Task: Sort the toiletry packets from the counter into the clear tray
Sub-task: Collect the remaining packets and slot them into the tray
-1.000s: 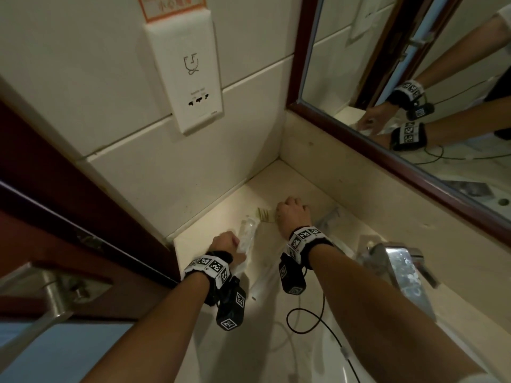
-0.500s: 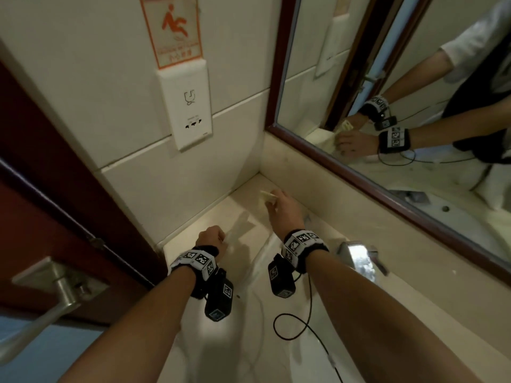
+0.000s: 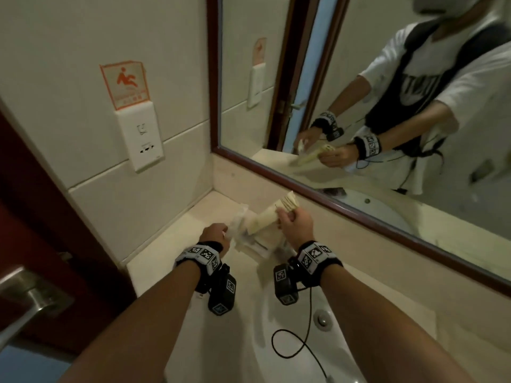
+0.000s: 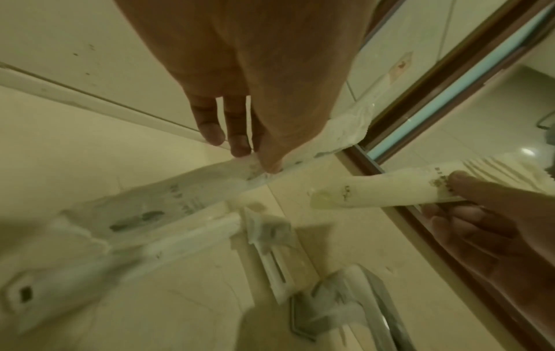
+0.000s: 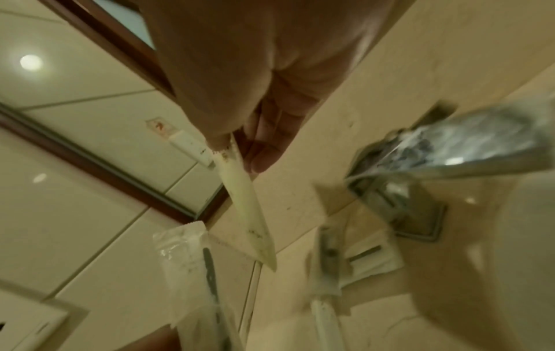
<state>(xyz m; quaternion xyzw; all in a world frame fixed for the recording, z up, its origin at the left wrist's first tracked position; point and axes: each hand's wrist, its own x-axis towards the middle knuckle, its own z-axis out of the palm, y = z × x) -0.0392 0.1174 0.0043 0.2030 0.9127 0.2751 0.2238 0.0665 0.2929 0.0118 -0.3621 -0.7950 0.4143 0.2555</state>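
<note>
My left hand (image 3: pixel 225 234) pinches a clear plastic packet (image 3: pixel 238 220) between thumb and fingers (image 4: pixel 240 144); the packet (image 4: pixel 186 197) is long, printed, and has a dark item inside (image 5: pixel 210 268). My right hand (image 3: pixel 282 217) pinches a cream packet (image 3: pixel 265 217) near its crimped end, and the packet (image 5: pixel 251 213) hangs slanting toward the left hand. Both packets are held above the counter corner (image 3: pixel 193 217). More white packets (image 3: pixel 255 244) lie on the counter under the hands. I cannot make out the clear tray for certain.
A chrome tap (image 5: pixel 450 154) stands right of the packets, with the white basin (image 3: pixel 276 341) below my wrists. The framed mirror (image 3: pixel 359 211) runs along the back and a tiled wall with a socket (image 3: pixel 141 136) on the left. A door handle (image 3: pixel 25 294) sits at far left.
My right hand has lifted the cream packet off the counter, and both hands now hold their packets close together above the corner. The head view has tilted up toward the mirror.
</note>
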